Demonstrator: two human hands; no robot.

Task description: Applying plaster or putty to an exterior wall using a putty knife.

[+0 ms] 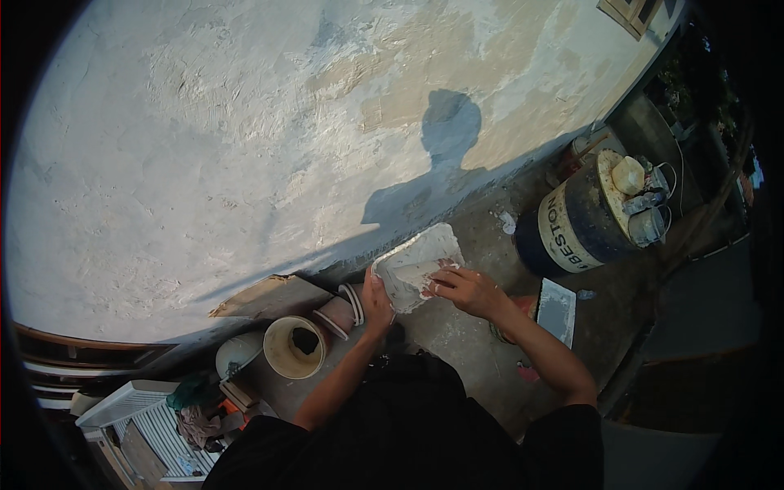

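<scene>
A white, paint-smeared tray (443,236) is held in front of my body. My left hand (377,300) grips its left wall, fingers mostly hidden behind the edge. Over the tray's right side, my right hand (469,289) is closed around a pale, coated tool (414,273) that lies across the inside. The coating hides the tool's exact kind. White smears show on my right fingers. Beyond the tray rises a wall (245,147) with patchy white and beige coating, and my shadow falls on it.
A large dark blue drum (543,233) with cans on top stands at the right. A grey-topped board (557,313) is beside my right forearm. To the left are a cream bucket (278,349), stacked pots (336,317) and a white slatted piece (155,433) with cloths.
</scene>
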